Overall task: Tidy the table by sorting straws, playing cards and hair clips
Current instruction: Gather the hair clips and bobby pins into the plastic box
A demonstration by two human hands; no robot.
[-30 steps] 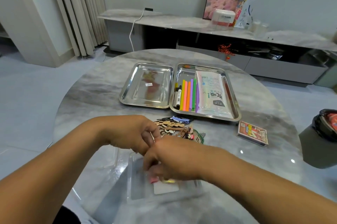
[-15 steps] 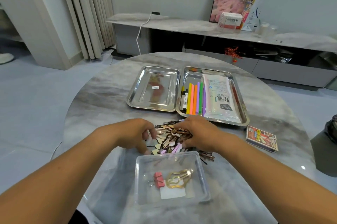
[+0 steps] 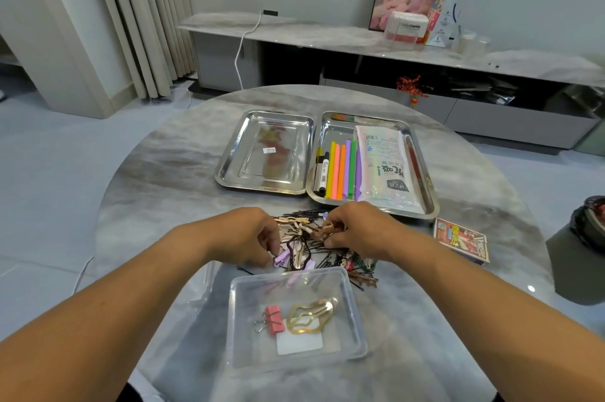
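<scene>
Item: pile of hair clips (image 3: 314, 244), centre of the frame, on the marble table (image 3: 163, 172), just above the clear plastic box (image 3: 357, 329).

Handling, as judged: light, thin and stiff pieces of metal and plastic, probably springy at the hinge; smooth and apt to slip; tangled with fine black hairpins, so one lifted piece would likely drag others. Best taken singly by the flat body, pinched edge to edge, not by the tip.

Position against the fingers: the left hand (image 3: 248, 238) lay at the pile's left edge, fingers curled down, their tips at a lilac clip (image 3: 283, 258); whether they actually pinched it could not be told. The right hand (image 3: 360, 231) lay at the pile's upper right, thumb and fingers curled round a brown clip (image 3: 322, 233).

Already in the box: one gold clip (image 3: 311, 316) and a pink binder clip (image 3: 273, 319).

Elsewhere: straws (image 3: 343, 169) in the right-hand steel tray (image 3: 429, 202), centre right; card box (image 3: 461, 243) at the right.
</scene>
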